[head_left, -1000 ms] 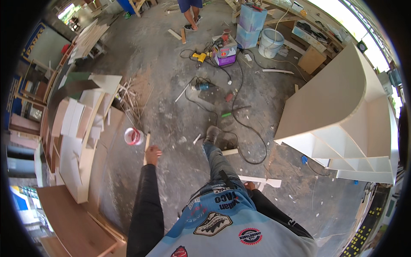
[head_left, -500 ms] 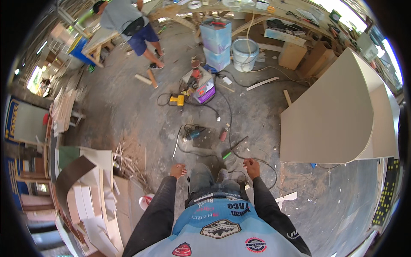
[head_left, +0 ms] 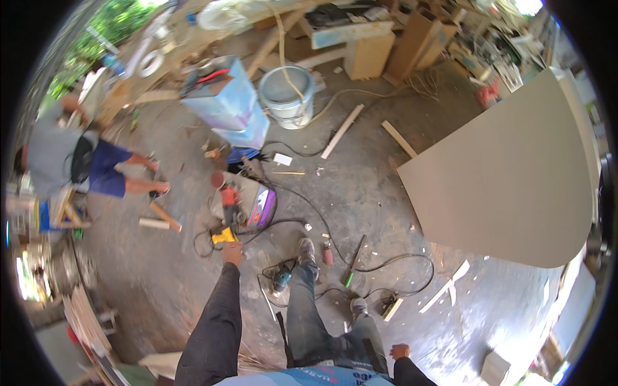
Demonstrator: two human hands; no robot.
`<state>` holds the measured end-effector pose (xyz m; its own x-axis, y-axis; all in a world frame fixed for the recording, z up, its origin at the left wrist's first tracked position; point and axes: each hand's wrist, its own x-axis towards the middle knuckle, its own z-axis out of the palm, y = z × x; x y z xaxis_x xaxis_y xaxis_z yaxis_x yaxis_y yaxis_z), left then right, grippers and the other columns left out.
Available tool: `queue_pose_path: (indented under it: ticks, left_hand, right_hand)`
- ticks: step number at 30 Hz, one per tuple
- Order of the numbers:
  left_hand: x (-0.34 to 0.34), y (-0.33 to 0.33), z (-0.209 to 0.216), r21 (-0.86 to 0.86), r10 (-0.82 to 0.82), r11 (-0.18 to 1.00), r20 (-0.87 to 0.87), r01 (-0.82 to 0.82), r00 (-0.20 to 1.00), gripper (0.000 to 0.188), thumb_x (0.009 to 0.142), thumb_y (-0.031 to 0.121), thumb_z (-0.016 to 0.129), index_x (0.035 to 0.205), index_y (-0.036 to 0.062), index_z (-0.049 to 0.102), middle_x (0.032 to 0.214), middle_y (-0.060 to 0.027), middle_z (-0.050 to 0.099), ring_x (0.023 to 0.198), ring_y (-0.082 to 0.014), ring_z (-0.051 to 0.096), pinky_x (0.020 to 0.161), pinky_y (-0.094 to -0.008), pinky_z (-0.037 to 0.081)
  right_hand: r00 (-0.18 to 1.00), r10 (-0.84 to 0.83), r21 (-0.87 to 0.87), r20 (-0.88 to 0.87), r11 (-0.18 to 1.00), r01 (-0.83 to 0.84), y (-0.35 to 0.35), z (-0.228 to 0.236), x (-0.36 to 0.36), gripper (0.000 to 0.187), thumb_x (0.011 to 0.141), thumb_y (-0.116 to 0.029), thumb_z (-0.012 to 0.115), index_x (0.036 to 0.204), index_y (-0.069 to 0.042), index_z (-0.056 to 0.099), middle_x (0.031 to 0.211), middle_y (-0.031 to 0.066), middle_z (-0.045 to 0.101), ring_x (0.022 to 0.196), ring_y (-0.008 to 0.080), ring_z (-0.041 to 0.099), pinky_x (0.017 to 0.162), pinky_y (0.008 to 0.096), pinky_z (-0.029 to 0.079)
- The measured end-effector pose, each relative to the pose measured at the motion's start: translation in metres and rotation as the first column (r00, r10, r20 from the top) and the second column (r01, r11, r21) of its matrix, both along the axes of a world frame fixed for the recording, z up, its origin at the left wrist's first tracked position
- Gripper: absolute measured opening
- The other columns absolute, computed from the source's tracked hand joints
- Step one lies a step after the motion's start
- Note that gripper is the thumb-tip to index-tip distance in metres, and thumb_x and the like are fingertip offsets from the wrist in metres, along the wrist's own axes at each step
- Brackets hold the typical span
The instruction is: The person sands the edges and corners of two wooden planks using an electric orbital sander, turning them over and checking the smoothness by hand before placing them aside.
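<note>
My left hand [head_left: 233, 253] reaches forward to the near end of a yellow corded power tool [head_left: 224, 235]. It overlaps the tool's edge, and its fingers are too small and blurred to show a grip. Beside that tool, a red power tool [head_left: 229, 198] with a round disc lies on a pale box with a purple side [head_left: 261, 207]. Low at the right, my right hand [head_left: 400, 351] hangs near my thigh, fingers loosely bent and holding nothing. A teal power tool [head_left: 281, 278] lies on the floor by my forward foot.
Cables and a green-ended strip [head_left: 349, 278] lie around my feet. A large curved panel piece [head_left: 502, 174] stands at right. Ahead are a white bucket [head_left: 288, 96], stacked blue boxes [head_left: 225, 96] and a workbench. Another person [head_left: 71, 148] stands at far left.
I have stepped forward and turned somewhat right. My left arm now stretches out to the yellow tool; my right hand has dropped back toward my side. The other person appears farther left.
</note>
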<state>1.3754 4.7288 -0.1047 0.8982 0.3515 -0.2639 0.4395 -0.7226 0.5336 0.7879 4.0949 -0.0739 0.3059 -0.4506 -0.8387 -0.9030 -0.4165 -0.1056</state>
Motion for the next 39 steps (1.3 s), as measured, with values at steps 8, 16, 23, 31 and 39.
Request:
queue_pose_path:
  ticks: [8,16,23,31,39]
  left_hand:
    - [0.159,0.104,-0.108,0.265,0.196,0.944,0.026,-0.196,0.98,0.071,0.072,0.033,0.088,0.119,-0.0119,0.059,0.109,-0.0288,0.07,0.1,-0.0402,0.069,0.092,-0.0471,0.052]
    - [0.19,0.063,-0.119,-0.084,0.091,0.991,-0.129,-0.102,0.987,0.07,0.065,0.019,0.088,0.121,-0.007,0.056,0.109,-0.0157,0.069,0.089,-0.0293,0.068,0.082,-0.0388,0.054]
    - [0.173,0.003,-0.046,-0.583,0.099,0.785,-0.215,-0.209,0.972,0.018,0.075,0.016,0.073,0.082,0.0062,0.06,0.076,-0.002,0.059,0.067,-0.0163,0.059,0.063,-0.0352,0.05]
    - [0.0,-0.188,0.147,-0.677,-0.132,0.732,-0.254,-0.079,0.958,0.065,0.071,0.009,0.077,0.132,0.0021,0.053,0.106,-0.0066,0.063,0.083,-0.0217,0.062,0.074,-0.0353,0.053]
    - [-0.224,-0.389,0.324,-0.885,-0.487,0.432,-0.069,0.172,0.871,0.077,0.072,0.008,0.075,0.143,0.0057,0.045,0.119,-0.0099,0.057,0.094,-0.0244,0.064,0.081,-0.0391,0.056]
  right_hand:
    - [0.941,-0.29,-0.074,-0.175,0.957,0.281,0.172,0.13,0.125,0.031,0.083,-0.036,0.068,0.089,-0.008,0.08,0.088,0.019,0.074,0.079,0.0336,0.073,0.071,0.0449,0.057]
    - [0.93,-0.328,-0.214,-0.168,0.933,0.29,0.25,0.127,0.08,0.029,0.085,-0.034,0.065,0.089,-0.008,0.079,0.089,0.0185,0.074,0.086,0.0335,0.072,0.079,0.044,0.056]
    - [0.883,-0.465,-0.146,-0.071,0.88,0.451,0.262,0.13,0.069,0.031,0.086,-0.037,0.064,0.095,-0.011,0.08,0.097,0.0153,0.074,0.093,0.0321,0.072,0.085,0.0421,0.055]
    - [0.707,-0.705,-0.243,0.056,0.677,0.694,0.302,0.117,-0.004,0.029,0.085,-0.032,0.065,0.093,-0.008,0.079,0.096,0.0193,0.074,0.094,0.0343,0.071,0.086,0.0438,0.055]
    - [0.638,-0.592,-0.101,0.493,0.689,0.718,0.178,0.109,-0.041,0.028,0.082,-0.024,0.071,0.1,-0.002,0.073,0.093,0.0222,0.072,0.09,0.0373,0.071,0.079,0.0455,0.056]
